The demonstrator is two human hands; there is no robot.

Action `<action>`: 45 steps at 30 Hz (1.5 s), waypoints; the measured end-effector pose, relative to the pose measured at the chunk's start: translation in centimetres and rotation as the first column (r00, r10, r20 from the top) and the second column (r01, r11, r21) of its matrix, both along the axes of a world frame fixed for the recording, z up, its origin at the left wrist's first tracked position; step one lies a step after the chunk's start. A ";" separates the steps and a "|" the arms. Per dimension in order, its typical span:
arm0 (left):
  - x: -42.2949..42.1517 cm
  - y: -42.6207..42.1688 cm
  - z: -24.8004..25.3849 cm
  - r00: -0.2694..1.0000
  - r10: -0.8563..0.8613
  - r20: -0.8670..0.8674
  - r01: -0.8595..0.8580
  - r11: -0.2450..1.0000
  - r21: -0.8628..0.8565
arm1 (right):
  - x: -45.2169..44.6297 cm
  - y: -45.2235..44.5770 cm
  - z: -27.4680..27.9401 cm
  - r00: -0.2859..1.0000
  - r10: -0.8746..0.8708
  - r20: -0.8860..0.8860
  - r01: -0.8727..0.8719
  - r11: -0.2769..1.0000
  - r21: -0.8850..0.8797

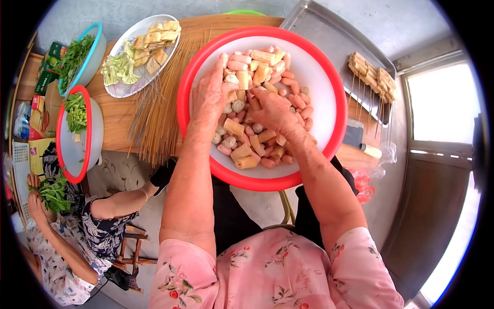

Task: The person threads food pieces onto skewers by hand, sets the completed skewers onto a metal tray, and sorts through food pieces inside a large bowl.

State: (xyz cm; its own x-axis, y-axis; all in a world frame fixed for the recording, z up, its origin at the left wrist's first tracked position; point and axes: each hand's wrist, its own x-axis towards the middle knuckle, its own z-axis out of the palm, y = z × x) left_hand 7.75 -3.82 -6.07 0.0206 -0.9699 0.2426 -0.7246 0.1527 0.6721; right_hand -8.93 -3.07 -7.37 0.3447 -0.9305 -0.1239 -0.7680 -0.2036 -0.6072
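Observation:
A large white basin with a red rim (338, 103) holds a heap of small pink sausages (267, 162), tan rolled pieces (247, 162) and pale greyish balls (230, 142). My left hand (213, 90) lies along the heap's left side, its fingers stretched toward the far rim and its thumb apart, pressing against the pieces. From the right, my right hand (278, 110) reaches into the middle of the heap. Its fingers are spread and bent down among the sausages and rolls, with the tips partly hidden.
Bare bamboo skewers (154, 108) lie left of the basin, below an oval plate (118, 92) of skewered food. A metal tray (329, 31) at right bears filled skewers (373, 77). Bowls of greens (88, 154) stand at left, where a seated person (67, 247) holds leafy greens.

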 end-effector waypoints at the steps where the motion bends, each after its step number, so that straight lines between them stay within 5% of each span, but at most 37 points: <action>1: 0.0 -0.1 -0.3 1.000 -0.002 -0.002 0.002 1.000 0.002 | -0.9 0.0 2.9 0.996 0.028 0.079 -0.043 0.980 0.195; 2: 0.0 -0.1 -0.6 0.999 0.004 -0.048 -0.003 1.000 0.013 | -2.0 0.0 4.5 0.986 0.040 0.162 -0.100 0.921 0.377; 3: 0.0 -0.1 -0.8 0.995 0.009 -0.094 -0.007 1.000 0.024 | -2.9 -0.3 4.7 0.940 0.246 0.235 -0.318 0.883 0.346; 4: 0.0 -0.2 -0.8 0.995 0.007 -0.096 -0.005 1.000 0.025 | -3.2 -0.3 5.0 0.941 0.244 0.234 -0.315 0.883 0.348; 7: -0.3 -0.3 -0.3 0.997 0.021 -0.078 -0.019 0.999 0.027 | -3.5 -0.2 6.1 0.992 -0.053 0.113 -0.014 0.852 0.524; 10: -0.4 0.1 0.6 0.995 0.027 -0.101 -0.019 0.997 0.077 | -3.1 -0.9 1.6 0.860 -0.355 0.367 0.170 0.877 0.450; 11: -0.4 0.1 0.7 0.996 0.028 -0.088 -0.020 0.996 0.090 | -2.1 -0.4 3.4 0.787 -0.446 0.426 0.107 0.779 0.617; 16: -0.3 0.1 0.1 0.990 0.015 -0.138 -0.002 0.996 0.090 | 0.5 0.0 1.2 0.722 -0.457 0.520 -0.027 0.733 0.680; 18: -0.4 0.2 0.0 0.984 -0.007 -0.178 0.012 1.000 0.026 | 0.9 0.0 0.8 0.561 -0.597 0.574 -0.030 0.678 0.735; 24: -0.8 0.2 0.3 0.992 0.028 -0.120 -0.022 0.998 0.051 | 2.0 -0.5 -0.1 0.646 -0.623 0.441 0.151 0.670 0.726; 27: -0.5 -0.2 -0.5 0.990 -0.001 -0.138 0.002 1.000 0.009 | 1.9 -0.6 -0.1 0.580 -0.651 0.489 0.107 0.656 0.747; 32: -0.3 0.1 1.1 0.992 0.024 -0.126 -0.006 0.991 0.137 | 0.4 -0.1 3.6 0.841 -0.469 0.272 0.264 0.792 0.550; 35: 0.0 0.3 1.1 0.992 0.009 -0.128 0.012 0.986 0.169 | -1.6 -0.4 3.2 0.929 0.058 0.366 -0.196 0.915 0.352; 38: 0.0 0.2 1.5 0.984 0.018 -0.177 0.019 0.979 0.205 | -1.2 0.3 5.6 0.931 0.059 0.361 -0.262 0.796 0.546; 40: 0.0 0.3 2.1 0.982 0.041 -0.186 0.007 0.968 0.250 | 0.0 0.7 5.1 0.933 -0.042 0.357 -0.166 0.831 0.532; 42: 0.2 0.5 2.9 0.987 0.014 -0.158 0.028 0.965 0.262 | 1.7 1.0 3.1 0.715 -0.499 0.490 0.209 0.821 0.531; 45: 0.5 0.5 3.1 0.993 0.018 -0.121 0.018 0.958 0.288 | 3.2 0.9 1.9 0.735 -0.505 0.453 0.198 0.798 0.569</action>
